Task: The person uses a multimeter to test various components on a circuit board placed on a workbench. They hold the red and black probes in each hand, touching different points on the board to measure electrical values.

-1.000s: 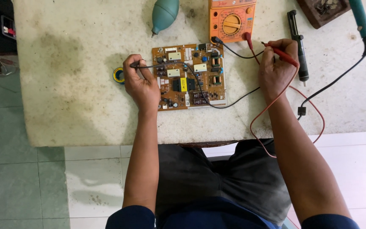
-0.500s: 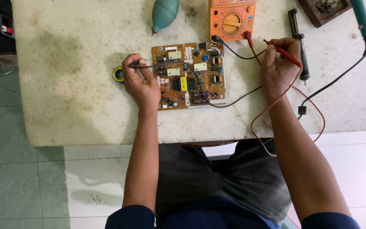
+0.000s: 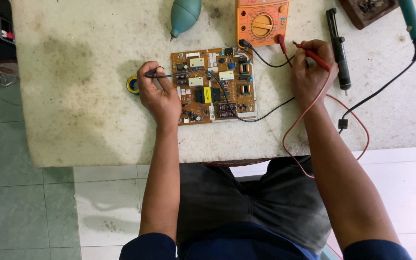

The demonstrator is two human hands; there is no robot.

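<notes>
Head view: left hand (image 3: 159,96) grips black probe (image 3: 162,74) lying crosswise; right hand (image 3: 310,72) grips red probe (image 3: 312,54) pointing up-left.

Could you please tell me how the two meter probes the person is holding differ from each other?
The black probe sits in the left hand, its tip over the circuit board; the red probe sits in the right hand, off the board, pointing towards the orange multimeter. Both trail leads to that meter.

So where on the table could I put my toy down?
Bare top lies left of the yellow tape roll and along the near table edge, below the circuit board. It is crowded up top: blower bulb, orange meter, wires, and both hands holding probes.
</notes>
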